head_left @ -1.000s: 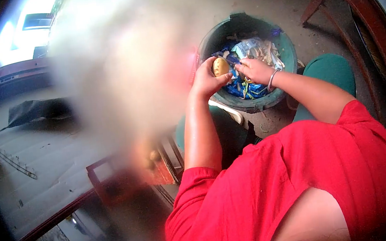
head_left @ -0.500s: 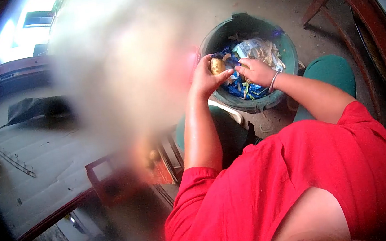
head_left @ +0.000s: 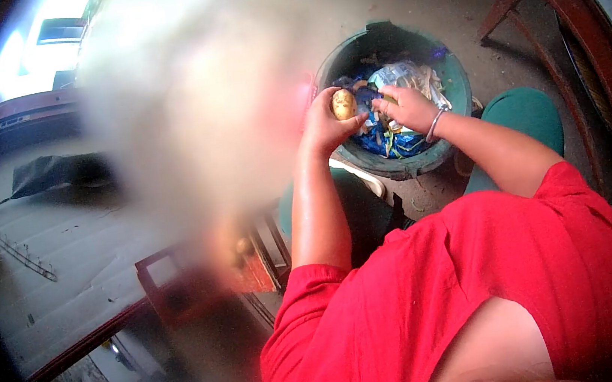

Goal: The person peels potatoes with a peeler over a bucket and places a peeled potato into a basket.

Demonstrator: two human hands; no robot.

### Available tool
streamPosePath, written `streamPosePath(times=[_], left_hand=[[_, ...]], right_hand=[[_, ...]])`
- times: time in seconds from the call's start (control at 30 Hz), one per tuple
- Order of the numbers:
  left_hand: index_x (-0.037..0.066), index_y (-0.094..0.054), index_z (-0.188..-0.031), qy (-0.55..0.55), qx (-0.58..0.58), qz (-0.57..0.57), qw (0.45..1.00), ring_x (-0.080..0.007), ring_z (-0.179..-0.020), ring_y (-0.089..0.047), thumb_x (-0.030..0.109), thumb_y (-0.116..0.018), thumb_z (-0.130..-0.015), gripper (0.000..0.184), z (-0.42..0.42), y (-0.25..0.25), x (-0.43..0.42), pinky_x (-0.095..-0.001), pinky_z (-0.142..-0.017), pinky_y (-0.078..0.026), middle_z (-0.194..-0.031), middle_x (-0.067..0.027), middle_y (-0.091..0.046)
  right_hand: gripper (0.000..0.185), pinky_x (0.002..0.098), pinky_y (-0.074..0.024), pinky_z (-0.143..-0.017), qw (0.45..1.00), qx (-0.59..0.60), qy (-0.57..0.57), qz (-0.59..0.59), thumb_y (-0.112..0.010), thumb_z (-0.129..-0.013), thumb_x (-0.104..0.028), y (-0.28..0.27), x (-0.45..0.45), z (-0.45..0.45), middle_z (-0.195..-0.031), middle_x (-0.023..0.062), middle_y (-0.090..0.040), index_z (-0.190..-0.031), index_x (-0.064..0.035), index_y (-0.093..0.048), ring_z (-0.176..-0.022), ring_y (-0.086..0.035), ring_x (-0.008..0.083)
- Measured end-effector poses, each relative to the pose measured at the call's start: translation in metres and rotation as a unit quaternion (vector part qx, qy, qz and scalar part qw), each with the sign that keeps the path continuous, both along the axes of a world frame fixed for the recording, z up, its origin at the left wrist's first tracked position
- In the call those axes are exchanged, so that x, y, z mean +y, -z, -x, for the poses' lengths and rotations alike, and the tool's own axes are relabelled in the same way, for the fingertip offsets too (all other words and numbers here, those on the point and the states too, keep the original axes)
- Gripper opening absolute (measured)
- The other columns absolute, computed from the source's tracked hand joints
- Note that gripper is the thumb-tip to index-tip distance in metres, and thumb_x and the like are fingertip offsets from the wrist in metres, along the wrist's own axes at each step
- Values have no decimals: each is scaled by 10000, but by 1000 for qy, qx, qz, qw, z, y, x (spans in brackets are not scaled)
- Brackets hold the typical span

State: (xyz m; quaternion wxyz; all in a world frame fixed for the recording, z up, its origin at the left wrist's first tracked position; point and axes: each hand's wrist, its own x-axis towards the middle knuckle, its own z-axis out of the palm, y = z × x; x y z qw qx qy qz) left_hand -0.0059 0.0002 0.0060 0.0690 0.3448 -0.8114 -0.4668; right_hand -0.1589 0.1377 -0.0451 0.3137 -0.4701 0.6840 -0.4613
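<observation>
My left hand is wrapped round a yellowish potato above the bin, its thumb stretched along the near side. My right hand, with a bangle at the wrist, is just right of the potato and apart from it. Its fingers are curled in a pinch. Whatever they hold is too small to make out. Below both hands is a round green bin, holding blue wrapping, whitish plastic and strips that look like peel.
A table with a pale cover stands at the left, with a dark cloth on it. To the right is a wooden frame. My green-clad knee is beside the bin. A whitish blur hides much of the upper left.
My right hand has moved slightly away from the potato, and its fingers have shifted. The potato has turned in my left hand and shows more of its surface.
</observation>
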Motion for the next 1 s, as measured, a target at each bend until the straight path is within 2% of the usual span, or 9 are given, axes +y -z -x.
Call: streamPosePath(times=[0.1, 0.17, 0.2, 0.23, 0.4, 0.7, 0.77, 0.83, 1.0], left_hand=[[-10, -547, -1146, -5, -3, 3, 1000, -155, -895, -597, 255, -857, -625, 662, 0, -5, 2, -292, -783, -508, -997, -103, -630], [-8, -558, -1125, -11, -9, -7, 1000, -152, -887, -598, 272, -853, -628, 643, 0, -9, 4, -293, -773, -507, -984, -100, -634], [-7, -569, -1103, -15, -16, -17, 1000, -149, -878, -600, 289, -849, -630, 624, 0, -10, 5, -294, -764, -507, -971, -98, -637], [-7, -569, -1103, -14, -16, -16, 1000, -149, -878, -600, 289, -849, -630, 624, 1, -12, 7, -294, -764, -507, -971, -98, -637], [-50, -559, -1033, -12, -25, 7, 1000, -183, -831, -615, 314, -878, -575, 666, 3, -21, 9, -316, -734, -515, -919, -137, -634], [-32, -506, -1067, -59, 88, -208, 972, -179, -859, -611, 180, -925, -498, 738, 0, -13, 6, -307, -726, -530, -937, -102, -619], [-10, -486, -1177, -33, 31, -193, 980, -171, -921, -593, 176, -900, -557, 768, -1, -10, 2, -301, -809, -510, -1022, -88, -619], [-32, -501, -1077, -36, 60, -158, 985, -182, -853, -616, 167, -922, -501, 740, 0, -5, 2, -314, -743, -537, -932, -107, -624], [-24, -541, -1016, -6, 68, -129, 989, -155, -806, -604, 234, -920, -509, 683, 0, -3, 0, -301, -710, -519, -896, -88, -630]], right_hand=[[295, 383, -471, -691, 976, 41, 75, 198, -600, -885, -233, -33, 4, 0, -848, 219, -610, -1052, 3, -545, -796, -619, 350], [289, 405, -464, -664, 968, 105, 79, 216, -586, -888, -247, -34, -1, 8, -830, 217, -609, -1032, -2, -535, -763, -604, 378], [279, 411, -464, -664, 988, 89, 40, 123, -568, -895, -264, -26, -6, 13, -836, 224, -611, -999, -7, -543, -764, -598, 392], [277, 414, -464, -663, 992, 40, -49, -110, -556, -899, -280, -23, -7, 24, -840, 232, -611, -964, -11, -549, -769, -605, 387], [235, 404, -459, -641, 988, 59, -2, 143, -591, -875, -254, -34, 3, 5, -804, 193, -604, -947, -32, -563, -749, -601, 370], [212, 405, -472, -726, 980, 75, -156, 98, -542, -900, -267, -37, 5, 7, -865, 167, -621, -969, -67, -567, -831, -605, 353], [208, 403, -472, -724, 978, 79, -162, 100, -529, -907, -270, -36, 6, 6, -863, 164, -622, -956, -71, -564, -827, -606, 348], [252, 401, -465, -767, 978, 85, -183, 57, -524, -901, -253, -35, 6, 8, -920, 182, -605, -1064, -61, -545, -885, -595, 357], [239, 437, -471, -725, 981, 133, -121, 76, -522, -905, -276, -31, 4, 5, -885, 187, -611, -1012, -62, -528, -851, -596, 377]])
